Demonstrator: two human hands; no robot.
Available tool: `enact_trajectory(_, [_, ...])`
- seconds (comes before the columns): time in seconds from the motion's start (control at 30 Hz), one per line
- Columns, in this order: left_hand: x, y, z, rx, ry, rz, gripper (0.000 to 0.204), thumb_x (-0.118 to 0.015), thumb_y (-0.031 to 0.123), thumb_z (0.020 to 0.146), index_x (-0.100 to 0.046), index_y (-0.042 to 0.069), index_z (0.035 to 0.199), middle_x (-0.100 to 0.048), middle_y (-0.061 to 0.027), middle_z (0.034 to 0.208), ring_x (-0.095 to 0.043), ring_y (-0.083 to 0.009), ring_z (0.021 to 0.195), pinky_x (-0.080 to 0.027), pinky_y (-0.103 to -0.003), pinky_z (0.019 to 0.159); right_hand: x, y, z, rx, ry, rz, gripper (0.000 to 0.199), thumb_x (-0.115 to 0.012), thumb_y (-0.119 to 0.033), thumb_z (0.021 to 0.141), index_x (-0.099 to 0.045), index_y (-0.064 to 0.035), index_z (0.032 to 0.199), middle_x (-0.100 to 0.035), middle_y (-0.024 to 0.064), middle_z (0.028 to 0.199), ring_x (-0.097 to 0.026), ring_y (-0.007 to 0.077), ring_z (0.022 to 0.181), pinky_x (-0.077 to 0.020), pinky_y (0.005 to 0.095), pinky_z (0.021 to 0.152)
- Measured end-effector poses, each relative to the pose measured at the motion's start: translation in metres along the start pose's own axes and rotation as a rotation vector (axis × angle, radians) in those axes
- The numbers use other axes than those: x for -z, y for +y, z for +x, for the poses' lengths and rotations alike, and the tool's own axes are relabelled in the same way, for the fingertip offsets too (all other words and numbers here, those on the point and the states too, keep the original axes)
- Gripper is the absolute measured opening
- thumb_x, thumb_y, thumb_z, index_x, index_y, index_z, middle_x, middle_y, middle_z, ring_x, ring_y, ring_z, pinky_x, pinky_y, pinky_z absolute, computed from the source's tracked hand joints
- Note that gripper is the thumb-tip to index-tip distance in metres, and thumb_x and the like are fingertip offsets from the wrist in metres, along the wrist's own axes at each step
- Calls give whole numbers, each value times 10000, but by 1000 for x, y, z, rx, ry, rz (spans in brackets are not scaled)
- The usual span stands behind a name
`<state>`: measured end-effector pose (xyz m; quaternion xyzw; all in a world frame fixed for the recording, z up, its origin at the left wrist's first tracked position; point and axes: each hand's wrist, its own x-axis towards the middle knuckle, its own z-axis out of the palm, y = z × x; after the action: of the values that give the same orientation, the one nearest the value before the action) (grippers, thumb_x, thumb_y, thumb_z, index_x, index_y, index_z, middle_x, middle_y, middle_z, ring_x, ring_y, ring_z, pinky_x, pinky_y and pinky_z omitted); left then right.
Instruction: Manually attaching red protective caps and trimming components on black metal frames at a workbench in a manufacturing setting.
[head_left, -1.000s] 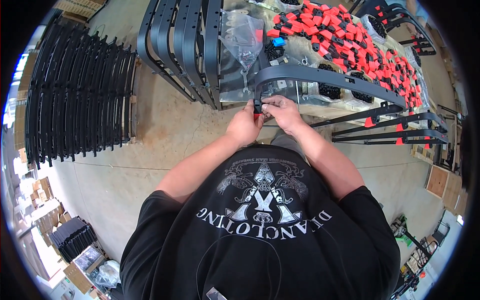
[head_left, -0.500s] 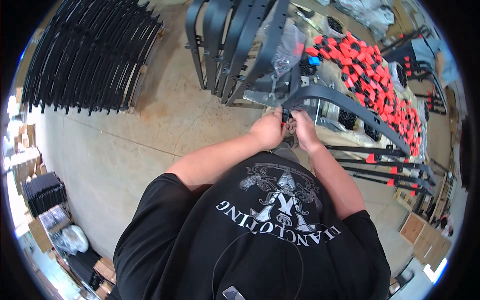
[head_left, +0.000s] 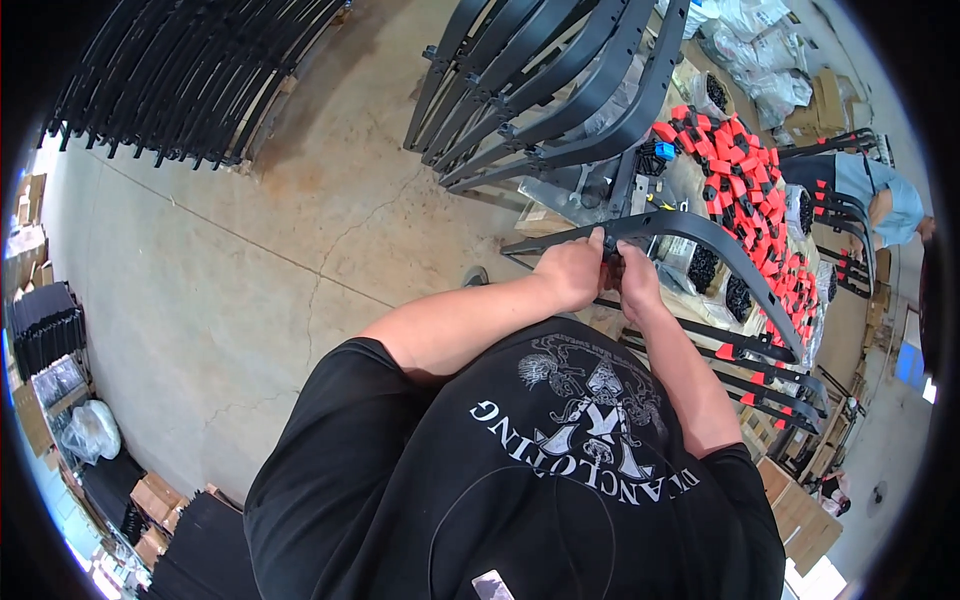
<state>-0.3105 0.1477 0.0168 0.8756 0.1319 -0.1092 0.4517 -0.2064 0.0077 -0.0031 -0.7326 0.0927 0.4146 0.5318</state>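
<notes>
In front of my body lies a bent black metal tube (head_left: 745, 252), its curved end reaching off to the right. My left hand (head_left: 574, 272) is closed on the tube's straight part, the thumb and forefinger near a small black fitting (head_left: 611, 243). Just right of that fitting, my right hand (head_left: 638, 280) is closed too, thumb against the tube and fingers curled beneath. Whatever the curled fingers cover between the two hands is hidden. Beyond them stand several more bent black tubes (head_left: 600, 125) side by side.
A pile of red and black plastic parts (head_left: 735, 165) covers the workbench to the right, with bags of small black parts (head_left: 704, 268) beside it. A wrench (head_left: 583, 185) lies on the metal plate. Black tubes (head_left: 200, 70) are stacked far left. Another person (head_left: 890, 200) works at far right.
The tube's straight part now extends left past my left hand. My hands stay close together on it. The whole view has shifted and turned, and my foot shows on the floor.
</notes>
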Motion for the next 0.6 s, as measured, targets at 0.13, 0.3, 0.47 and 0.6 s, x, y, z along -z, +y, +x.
enact_trajectory(0.13, [3,4,1,28,-55,29,705,-556,264,946,-300,-92,1498,-638,-247,1201,-642,-370,1107,-509,-440,960,11,11,13,87,23,-10,227,-519,-268,1011,-618,-66,983,-618,43,822,-579,161,675,-458,326,580])
enact_trajectory(0.3, [4,5,2,32,-67,39,711,-558,271,943,-302,-98,1495,-635,-250,1209,-642,-372,1103,-513,-440,951,7,17,14,101,18,90,236,-505,-284,1031,-622,-79,1039,-638,39,887,-596,173,706,-478,343,613])
enact_trajectory(0.47, [2,3,1,-5,-21,38,699,-561,260,933,-327,-107,1480,-651,-267,1162,-653,-394,1060,-527,-458,912,3,3,0,7,-25,62,275,-514,-310,1030,-620,-59,993,-640,27,835,-548,135,626,-440,299,555])
enact_trajectory(0.6, [-5,5,2,-24,37,59,686,-556,233,925,-339,-105,1480,-667,-269,1121,-665,-404,1023,-536,-470,886,-9,16,3,258,86,167,262,-498,-295,1043,-607,-59,1008,-608,22,767,-533,143,577,-418,292,538])
